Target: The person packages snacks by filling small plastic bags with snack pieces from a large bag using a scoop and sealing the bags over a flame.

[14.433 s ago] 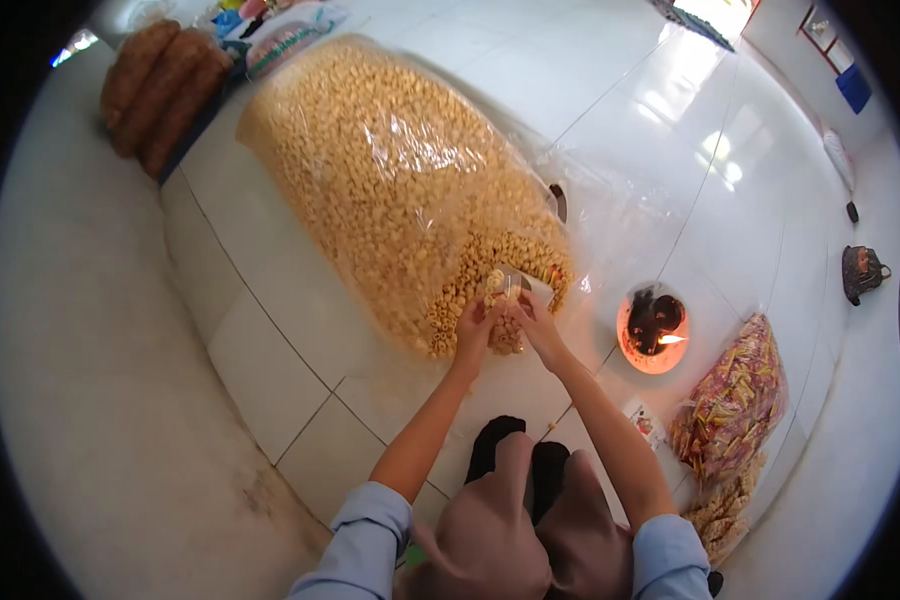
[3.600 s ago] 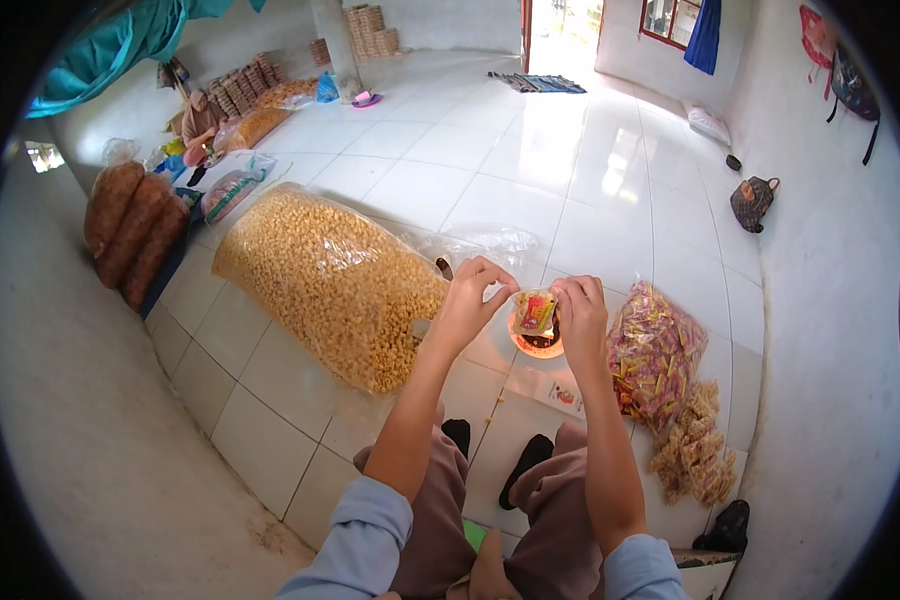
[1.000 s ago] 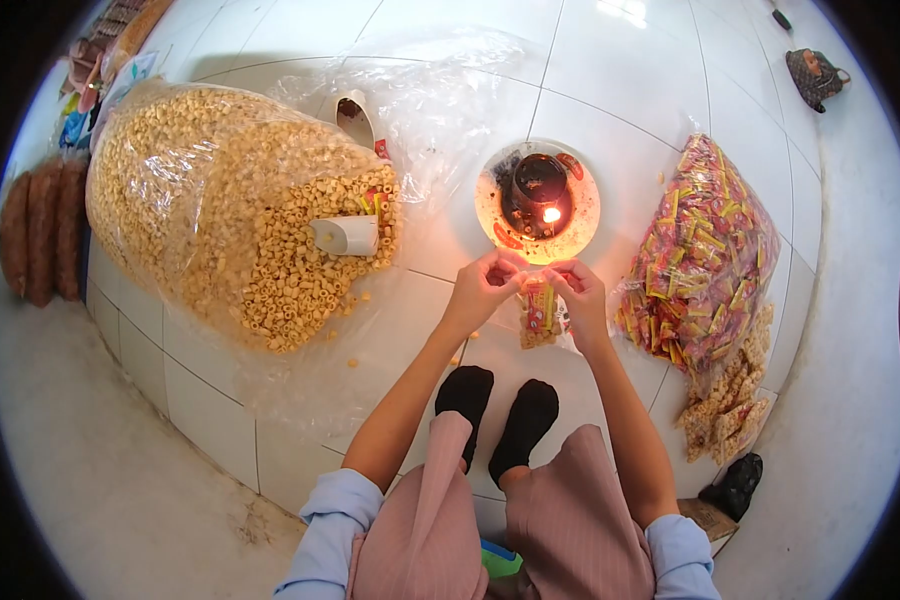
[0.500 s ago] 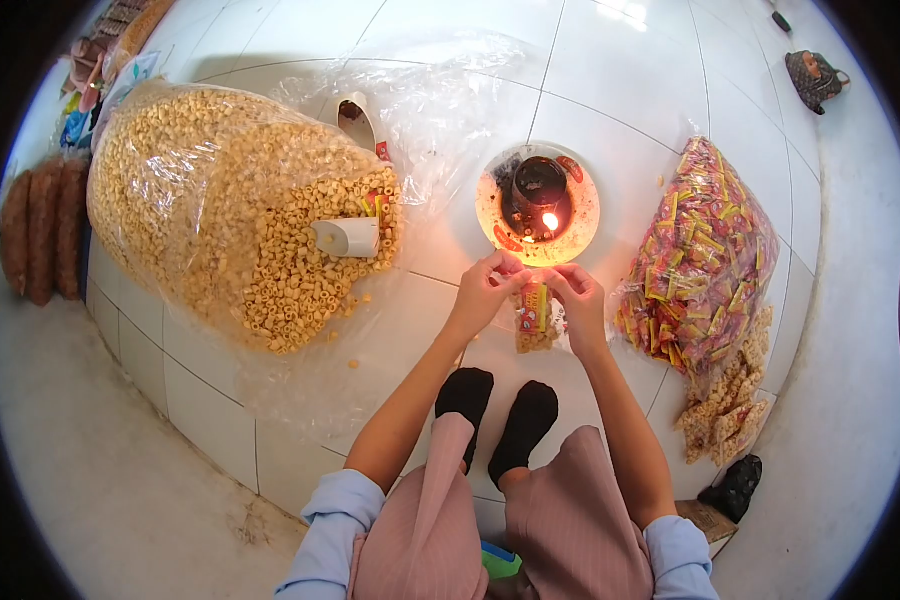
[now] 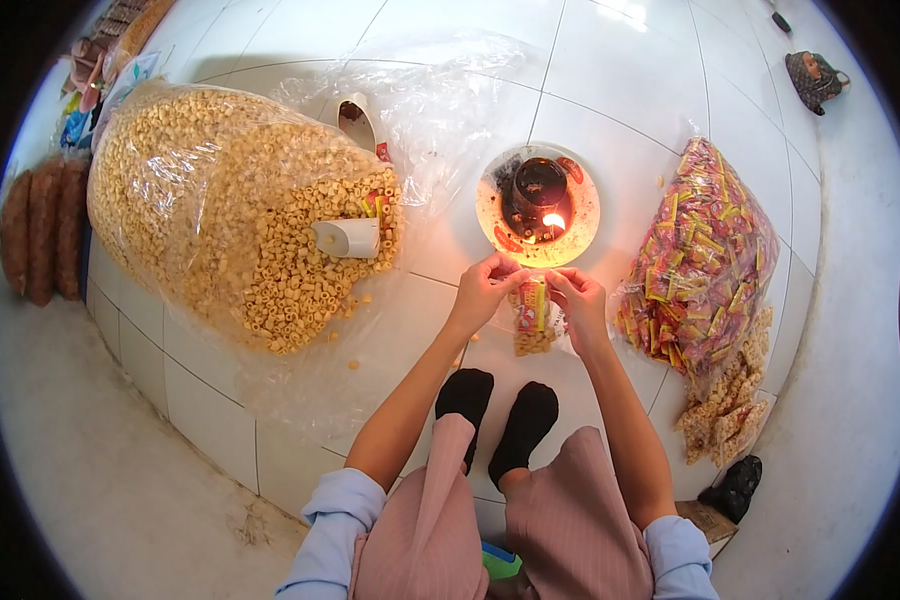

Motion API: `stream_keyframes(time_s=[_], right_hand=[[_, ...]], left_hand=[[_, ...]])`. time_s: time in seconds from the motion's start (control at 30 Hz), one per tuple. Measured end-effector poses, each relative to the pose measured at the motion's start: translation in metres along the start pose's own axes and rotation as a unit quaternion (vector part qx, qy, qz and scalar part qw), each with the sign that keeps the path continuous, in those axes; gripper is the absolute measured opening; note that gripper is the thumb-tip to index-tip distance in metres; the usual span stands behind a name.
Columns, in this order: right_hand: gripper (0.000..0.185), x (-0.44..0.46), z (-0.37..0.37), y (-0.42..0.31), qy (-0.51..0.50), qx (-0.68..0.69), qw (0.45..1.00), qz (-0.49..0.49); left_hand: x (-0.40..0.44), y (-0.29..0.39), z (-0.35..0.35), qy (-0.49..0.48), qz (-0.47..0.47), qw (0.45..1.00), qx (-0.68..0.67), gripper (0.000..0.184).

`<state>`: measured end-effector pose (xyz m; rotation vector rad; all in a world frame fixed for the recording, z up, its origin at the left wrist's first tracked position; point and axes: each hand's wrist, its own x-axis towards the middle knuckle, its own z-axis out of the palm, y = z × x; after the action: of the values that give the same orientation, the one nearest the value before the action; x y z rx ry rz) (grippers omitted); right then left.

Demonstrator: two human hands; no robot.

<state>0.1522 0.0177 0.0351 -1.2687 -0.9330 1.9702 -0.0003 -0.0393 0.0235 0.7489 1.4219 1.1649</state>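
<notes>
Between my hands hangs a small clear plastic snack packet [image 5: 533, 318], with a red and yellow label inside and ring-shaped snacks at its bottom. My left hand [image 5: 487, 290] pinches its top edge on one side. On the other side my right hand [image 5: 578, 297] pinches the same edge. Just beyond my fingertips a small flame [image 5: 553, 221] burns at the near side of a dark, sooty burner cup [image 5: 540, 183]. That cup stands on a plate [image 5: 587, 228] with red marks and scorched stains.
At left lies a large open plastic bag of ring snacks [image 5: 200, 190], with a white scoop [image 5: 348, 239] on the spilling snacks. A bag of red and yellow sachets [image 5: 698, 265] stands at right, beside filled snack packets [image 5: 725, 420]. Crumpled clear plastic [image 5: 440, 110] lies behind.
Both hands keep their pinch on the packet and have barely moved. The packet's lower end and label shift slightly. The flame flickers to a different shape.
</notes>
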Motion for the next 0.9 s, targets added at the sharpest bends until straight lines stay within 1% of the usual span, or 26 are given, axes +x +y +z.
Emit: stream_keyframes(time_s=[0.07,0.13,0.17,0.23,0.27,0.33,0.4,0.47,0.53,0.57,0.63,0.67,0.73,0.9], right_hand=[[0.016,0.003,-0.001,0.002,0.012,-0.028,0.999,-0.018],[0.016,0.004,-0.003,-0.001,0.026,-0.041,0.999,-0.019],[0.017,0.005,-0.004,-0.002,0.040,-0.053,0.998,-0.019],[0.017,0.004,-0.003,-0.004,0.040,-0.050,0.998,-0.022],[0.017,0.004,-0.003,-0.005,0.040,-0.047,0.998,-0.024],[0.016,0.007,-0.005,-0.004,0.047,-0.058,0.997,-0.028],[0.016,0.009,-0.006,-0.005,0.055,-0.068,0.996,-0.032],[0.016,0.010,-0.007,-0.007,0.053,-0.075,0.995,-0.042],[0.017,0.011,-0.006,-0.008,0.049,-0.072,0.995,-0.041],[0.017,0.012,-0.006,-0.008,0.044,-0.070,0.996,-0.040],[0.018,0.016,-0.006,-0.009,0.040,-0.079,0.996,-0.032],[0.018,0.019,-0.006,-0.010,0.036,-0.087,0.995,-0.024],[0.019,0.023,-0.007,-0.010,0.027,-0.084,0.996,-0.017],[0.019,0.028,-0.006,-0.012,-0.003,-0.070,0.997,-0.018]], left_hand=[[-0.001,0.003,-0.001,0.002,-0.006,1.000,0.004,0.018],[-0.002,0.006,-0.004,-0.006,-0.053,0.999,-0.002,0.021],[-0.003,0.008,-0.005,-0.006,-0.053,0.999,-0.002,0.021],[-0.004,0.011,-0.005,-0.013,-0.066,0.997,-0.036,0.024],[-0.004,0.011,-0.005,-0.013,-0.066,0.997,-0.036,0.024],[-0.003,0.009,-0.003,0.002,-0.034,0.998,-0.051,0.022],[-0.005,0.007,-0.002,0.003,-0.039,0.999,-0.036,0.021],[-0.005,0.006,-0.002,0.005,-0.044,0.999,-0.020,0.020],[-0.003,0.002,-0.002,0.040,-0.038,0.998,-0.018,0.017],[-0.002,0.000,-0.001,0.040,-0.038,0.998,-0.017,0.017],[-0.002,0.002,0.000,0.059,-0.037,0.997,-0.037,0.015],[-0.002,0.002,0.000,0.059,-0.037,0.997,-0.037,0.015],[0.000,0.002,0.000,0.060,-0.070,0.995,-0.035,0.015],[0.005,-0.003,-0.002,0.077,-0.063,0.993,-0.058,0.015]])
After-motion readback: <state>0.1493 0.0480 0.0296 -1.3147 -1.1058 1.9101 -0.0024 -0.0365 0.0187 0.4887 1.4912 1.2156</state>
